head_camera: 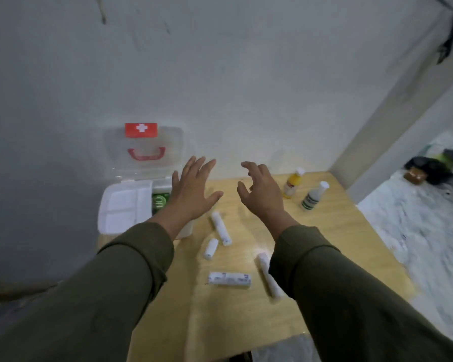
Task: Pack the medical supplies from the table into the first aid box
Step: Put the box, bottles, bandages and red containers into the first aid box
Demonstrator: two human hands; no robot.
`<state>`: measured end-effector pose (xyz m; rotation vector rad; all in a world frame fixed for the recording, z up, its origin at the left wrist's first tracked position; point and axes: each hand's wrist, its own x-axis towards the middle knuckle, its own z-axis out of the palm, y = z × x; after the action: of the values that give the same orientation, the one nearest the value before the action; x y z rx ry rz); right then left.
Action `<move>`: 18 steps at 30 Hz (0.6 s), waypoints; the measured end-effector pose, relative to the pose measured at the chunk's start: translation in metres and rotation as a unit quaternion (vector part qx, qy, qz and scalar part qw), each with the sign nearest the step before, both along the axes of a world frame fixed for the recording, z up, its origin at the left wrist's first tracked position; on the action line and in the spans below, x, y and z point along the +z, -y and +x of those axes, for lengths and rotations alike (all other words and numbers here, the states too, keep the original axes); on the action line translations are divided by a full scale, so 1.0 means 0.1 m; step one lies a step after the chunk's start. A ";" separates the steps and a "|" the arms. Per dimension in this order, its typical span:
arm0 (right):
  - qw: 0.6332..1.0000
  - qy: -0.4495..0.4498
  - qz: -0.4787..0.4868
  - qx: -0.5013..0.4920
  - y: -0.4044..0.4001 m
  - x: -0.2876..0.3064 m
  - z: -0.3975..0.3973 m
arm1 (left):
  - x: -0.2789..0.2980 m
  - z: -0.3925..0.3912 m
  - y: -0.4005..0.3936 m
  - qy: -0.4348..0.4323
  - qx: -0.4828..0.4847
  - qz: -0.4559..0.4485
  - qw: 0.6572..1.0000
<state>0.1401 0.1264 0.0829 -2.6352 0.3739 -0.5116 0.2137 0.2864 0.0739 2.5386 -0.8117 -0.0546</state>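
The first aid box (120, 207) stands open at the table's far left, its clear lid (144, 147) with a red cross label and red handle leaning on the wall. A white tray and a green item (159, 201) lie inside. My left hand (191, 192) hovers open, fingers spread, over the box's right edge. My right hand (262, 194) hovers open with curled fingers above the table. Several white bandage rolls lie on the wood: one (221, 228) below my left hand, a short one (210, 248), one (229, 279) near the front, one (268, 275) partly under my right sleeve.
A yellow bottle (293, 183) and a white bottle with green label (313, 195) stand at the far right of the wooden table (324, 239). The wall runs right behind the table. A pale patterned floor with dark objects (429, 171) lies to the right.
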 end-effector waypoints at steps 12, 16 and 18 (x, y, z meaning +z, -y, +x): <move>0.986 -0.005 -0.096 -0.133 1.54 -0.23 -0.78 | -0.21 -0.27 1.61 -0.006 -0.097 0.027 0.995; 0.988 -0.017 -0.082 -0.133 1.85 -0.32 -0.80 | -0.30 -0.27 2.02 -0.018 -0.105 0.016 0.994; 0.989 -0.019 -0.073 -0.126 1.98 -0.37 -0.78 | -0.33 -0.27 2.19 -0.027 -0.102 0.001 0.994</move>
<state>0.0621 -0.0721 0.0456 -2.7578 0.7143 -0.5894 0.1863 0.0676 0.0408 2.4354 -1.0474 -0.1887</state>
